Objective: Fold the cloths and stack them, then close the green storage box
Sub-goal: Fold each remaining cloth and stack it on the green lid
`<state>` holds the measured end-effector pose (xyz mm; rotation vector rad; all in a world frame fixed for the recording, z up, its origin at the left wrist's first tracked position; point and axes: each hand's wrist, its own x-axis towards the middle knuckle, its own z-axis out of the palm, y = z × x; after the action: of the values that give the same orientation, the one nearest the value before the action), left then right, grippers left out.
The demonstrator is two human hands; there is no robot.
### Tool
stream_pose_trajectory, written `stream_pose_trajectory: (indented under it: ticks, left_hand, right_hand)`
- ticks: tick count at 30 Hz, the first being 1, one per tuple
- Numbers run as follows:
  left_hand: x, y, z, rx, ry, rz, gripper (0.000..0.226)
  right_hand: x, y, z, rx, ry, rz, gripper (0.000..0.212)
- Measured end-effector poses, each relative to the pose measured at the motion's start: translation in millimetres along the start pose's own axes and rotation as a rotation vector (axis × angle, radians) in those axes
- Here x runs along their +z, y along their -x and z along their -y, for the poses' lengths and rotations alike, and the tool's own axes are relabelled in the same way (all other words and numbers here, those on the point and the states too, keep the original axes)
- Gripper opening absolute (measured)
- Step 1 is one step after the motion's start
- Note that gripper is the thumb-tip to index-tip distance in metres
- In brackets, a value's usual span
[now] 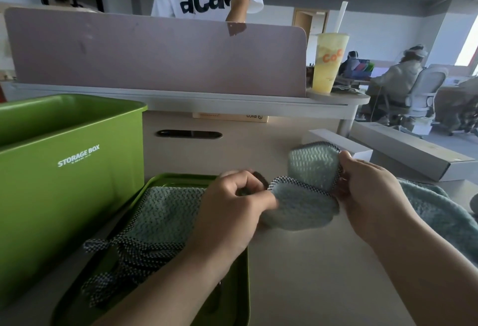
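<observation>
The pale counter (297, 274) stretched in front of me, backed by a mauve divider (155, 54); at my left stood the green storage box (67, 196), its top open and the words STORAGE BOX on its side; its green lid (178, 178) lay flat on the counter just beside the box, near my left forearm; on the lid rested a pile of teal cloths (165, 211) with black-and-white checked edging, some of the edging trailing over the near rim; a fluffy teal towel (434, 211) lay on the counter at my far right, behind my right wrist; between my hands I held one small teal cloth (307, 196), partly doubled over, just right of the lid; my left hand (232, 204) pinched its checked border with curled fingers, while my right hand (370, 196) gripped the opposite edge, thumb on top; a yellow drink cup (328, 64) with a straw stood on the ledge past the divider's end.
</observation>
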<state>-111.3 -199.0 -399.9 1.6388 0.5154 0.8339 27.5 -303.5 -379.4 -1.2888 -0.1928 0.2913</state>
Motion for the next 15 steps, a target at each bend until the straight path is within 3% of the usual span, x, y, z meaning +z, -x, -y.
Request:
stream_pose_trajectory:
  ticks: [8, 11, 15]
  left_hand:
    - [-1, -3, 5, 0.169, -0.157, 0.026, 0.016]
    - [-4, -3, 6, 0.293, -0.366, 0.034, 0.029]
    - [-4, -3, 7, 0.44, -0.477, -0.031, 0.021]
  right_hand:
    - [-6, 0, 7, -0.009, -0.167, -0.064, 0.02]
    - [-5, 5, 13, -0.022, -0.269, -0.031, 0.028]
    - [-5, 5, 13, -0.07, -0.178, 0.008, 0.041]
